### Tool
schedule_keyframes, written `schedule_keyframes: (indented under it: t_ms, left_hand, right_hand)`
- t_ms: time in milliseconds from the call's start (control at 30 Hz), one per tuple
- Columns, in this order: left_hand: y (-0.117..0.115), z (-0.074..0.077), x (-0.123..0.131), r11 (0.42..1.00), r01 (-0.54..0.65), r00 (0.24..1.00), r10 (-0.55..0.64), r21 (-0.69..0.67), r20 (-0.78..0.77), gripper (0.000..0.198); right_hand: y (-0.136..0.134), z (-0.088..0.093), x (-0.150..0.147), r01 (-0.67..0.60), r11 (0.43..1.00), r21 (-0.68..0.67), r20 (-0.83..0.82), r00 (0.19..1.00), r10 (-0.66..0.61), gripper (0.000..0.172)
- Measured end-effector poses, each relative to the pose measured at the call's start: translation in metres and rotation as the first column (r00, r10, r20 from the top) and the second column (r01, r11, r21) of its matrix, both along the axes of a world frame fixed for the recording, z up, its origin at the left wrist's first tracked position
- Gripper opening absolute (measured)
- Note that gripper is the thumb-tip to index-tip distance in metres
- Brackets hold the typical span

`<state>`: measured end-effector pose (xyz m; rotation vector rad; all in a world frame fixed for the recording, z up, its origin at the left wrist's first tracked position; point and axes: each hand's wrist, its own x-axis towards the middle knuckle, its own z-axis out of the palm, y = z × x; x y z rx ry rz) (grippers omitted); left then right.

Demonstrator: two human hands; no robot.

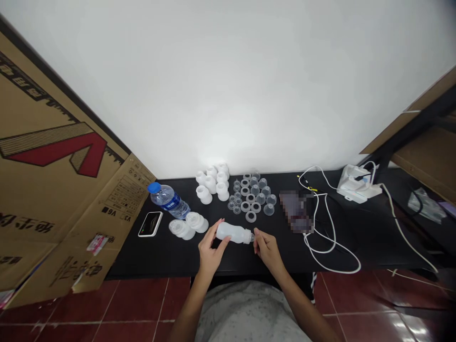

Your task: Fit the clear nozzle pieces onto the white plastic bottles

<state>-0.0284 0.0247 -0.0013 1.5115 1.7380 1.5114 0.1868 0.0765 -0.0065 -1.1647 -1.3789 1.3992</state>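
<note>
A translucent white plastic bottle (233,233) lies on its side in the air above the black table (149,259), its narrow neck pointing right. My left hand (213,248) wraps around the bottle's body. My right hand (267,249) pinches at the neck end with its fingertips. Whatever those fingertips touch at the neck is partly hidden by them. Nearest to my left hand stand white plastic funnel-shaped parts (195,223).
Further back stand more white funnel parts (212,183), grey rings (251,216) and transparent cups (269,209). A water bottle (169,201) and phone (150,223) lie left; a blurred object (296,212), white cable (329,242) and white charger (356,185) lie right. Cardboard (60,166) leans left.
</note>
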Motion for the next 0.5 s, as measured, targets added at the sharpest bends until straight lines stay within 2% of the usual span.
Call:
schedule_keyframes:
  t_ms: [67,233,500]
  left_hand:
    - [-0.0003,0.001,0.0008,1.0,-0.003,1.0,0.003,0.003,0.026,0.05]
    - [0.0001,0.0009,0.0022,1.0,-0.013,0.995,0.014,-0.01,0.095,0.051]
    - [0.0004,0.0032,0.0062,0.996,0.084,0.987,-0.085,0.017,0.133,0.052]
  right_hand:
    - [-0.0011,0.0025,-0.0009,0.002,1.0,-0.005,-0.012,1.0,-0.002,0.07]
    - [-0.0029,0.0089,-0.0014,-0.047,0.999,0.023,-0.058,0.997,0.048,0.046]
    - [-0.0015,0.009,0.001,-0.013,1.0,0.021,-0.007,1.0,0.013,0.069]
